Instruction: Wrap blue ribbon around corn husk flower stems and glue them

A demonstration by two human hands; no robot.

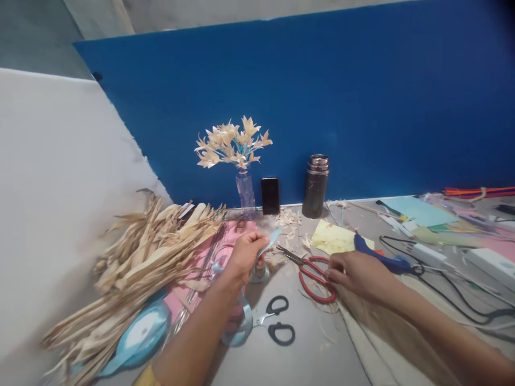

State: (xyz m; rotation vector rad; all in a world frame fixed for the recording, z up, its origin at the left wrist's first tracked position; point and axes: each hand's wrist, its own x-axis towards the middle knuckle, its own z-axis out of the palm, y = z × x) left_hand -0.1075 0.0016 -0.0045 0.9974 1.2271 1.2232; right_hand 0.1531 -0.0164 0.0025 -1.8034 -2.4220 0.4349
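Leftmost, a heap of dry, papery corn husks [140, 262] in pale tan strips fans across the grey table [317, 348], partly covering a pink sheet [205, 257] and a flat spool of glossy light-blue ribbon [139, 332]. Just right of it, the left hand [245, 254] is curled closed, pinching a short strip of that satin ribbon [270, 241] whose tip sticks up beyond the fingers. Below lies 1 pair of black-handled scissors [276, 319]. Behind, against the blue board [322, 107], stand a clear vase of cream husk flowers [233, 142], a dark phone [270, 195] and a scuffed metal flask [316, 186]. Further right, the right hand [356, 273] rests with fingers bent on the loop handles of red scissors [316, 276]; whether it grips them I cannot tell. Beyond it lie a yellow paper [333, 238], a blue glue gun [382, 257], black cables [450, 289] and coloured sheets [418, 210].
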